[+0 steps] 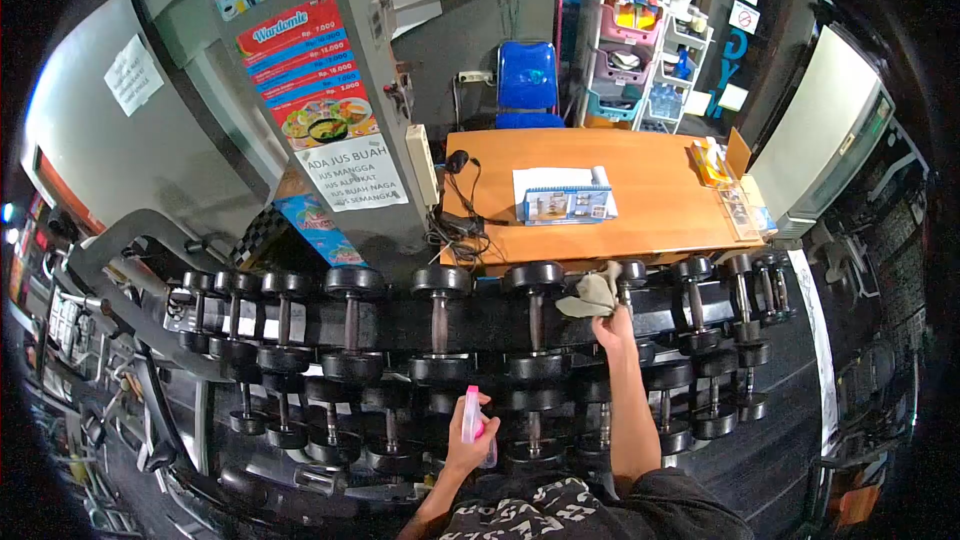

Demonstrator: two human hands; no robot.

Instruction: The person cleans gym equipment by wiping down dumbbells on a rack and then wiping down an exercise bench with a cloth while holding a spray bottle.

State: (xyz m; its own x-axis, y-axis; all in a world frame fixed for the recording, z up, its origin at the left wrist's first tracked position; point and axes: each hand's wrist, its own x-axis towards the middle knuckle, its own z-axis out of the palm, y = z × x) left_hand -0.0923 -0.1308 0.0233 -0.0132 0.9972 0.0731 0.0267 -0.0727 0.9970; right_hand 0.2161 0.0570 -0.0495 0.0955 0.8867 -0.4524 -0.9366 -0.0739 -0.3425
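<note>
Wrapped round a clear spray bottle with a pink nozzle (472,414), my left hand (468,443) is low in the middle, in front of the dumbbell rack. My right hand (612,328) reaches forward and grips a grey-green cloth (592,294). The cloth lies against a dumbbell in the upper row and covers part of it. Just left of the cloth is another black dumbbell (537,320) with a metal handle.
Black dumbbells fill two rows of the rack (390,325). Behind it stands a wooden desk (640,155) with a desk calendar (567,204) and cables. A blue chair (527,80), shelves and a menu pillar are farther back; gym machines stand at left.
</note>
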